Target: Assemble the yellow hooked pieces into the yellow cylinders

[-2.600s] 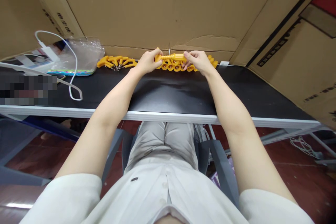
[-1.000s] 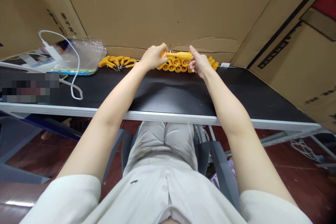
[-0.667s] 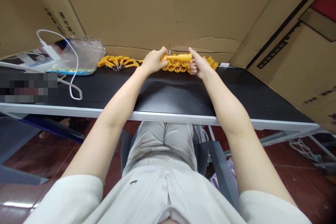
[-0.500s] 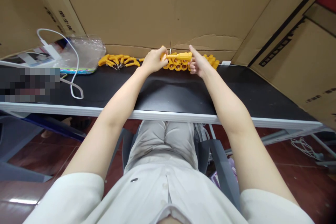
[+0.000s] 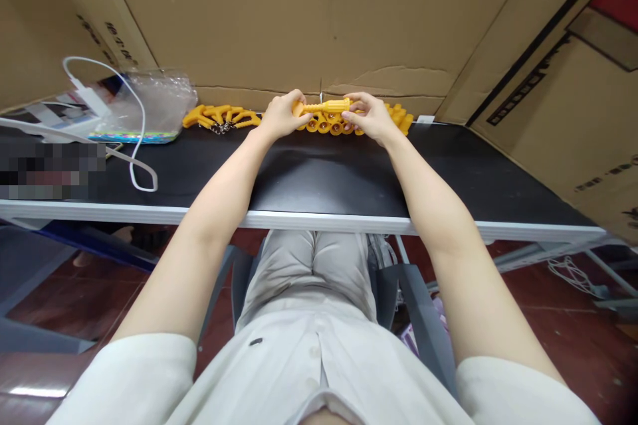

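Observation:
Across the gap between my hands lies a yellow torch-shaped plastic piece, roughly level, with a ribbed narrow stem and a wider fluted head. My left hand is closed on its narrow left end, thumb and fingers pinching it. At the wide right end, the thumb and fingers of my right hand close around the rim. Just beneath and behind it, several similar yellow pieces lie in a row, round open ends facing me. More of them show beyond my right hand.
Left of my hands is a pile of yellow pieces with metal clasps. Clear plastic bags and a white cable lie farther left. Cardboard walls enclose the black tabletop at the back and sides.
My right hand's raised thumb has come down, and its fingers now close around the wide end. The yellow piece has shifted slightly left. The whole view has moved a little.

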